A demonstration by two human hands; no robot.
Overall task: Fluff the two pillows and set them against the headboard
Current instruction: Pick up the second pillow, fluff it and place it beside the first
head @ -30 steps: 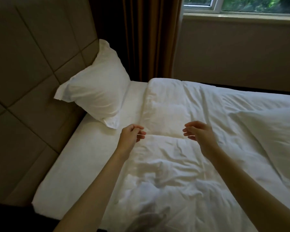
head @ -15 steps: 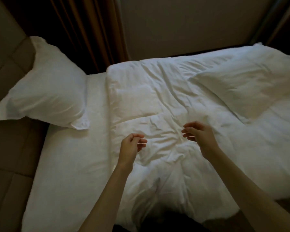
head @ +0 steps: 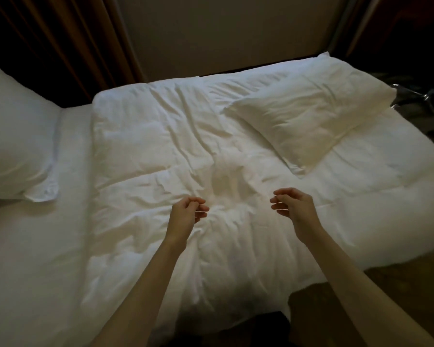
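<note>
Head view, one frame, as I read it from my station. Item one: left hand (head: pixel 187 211), lower centre of the frame, empty, fingers loosely curled and narrowly parted, hovering over the duvet (head: pixel 191 151); I cannot tell whether it touches the fabric. Item two: right hand (head: pixel 295 205), just right of centre, empty, fingers half curled toward the left hand, thumb apart from them, also above the duvet. Both bare forearms enter from the bottom edge. Item three: first pillow (head: pixel 18 136), white, far left of the frame, cut by the left edge, lying on the bare sheet (head: pixel 48 234) beside the duvet's folded edge. Item four: second pillow (head: pixel 311 116), white, upper right, lying flat and askew on top of the duvet, well apart from both hands. Item five: brown curtain (head: pixel 60 41), upper left. Item six: chrome chair base (head: pixel 429 103), right edge, on the dark floor.
</note>
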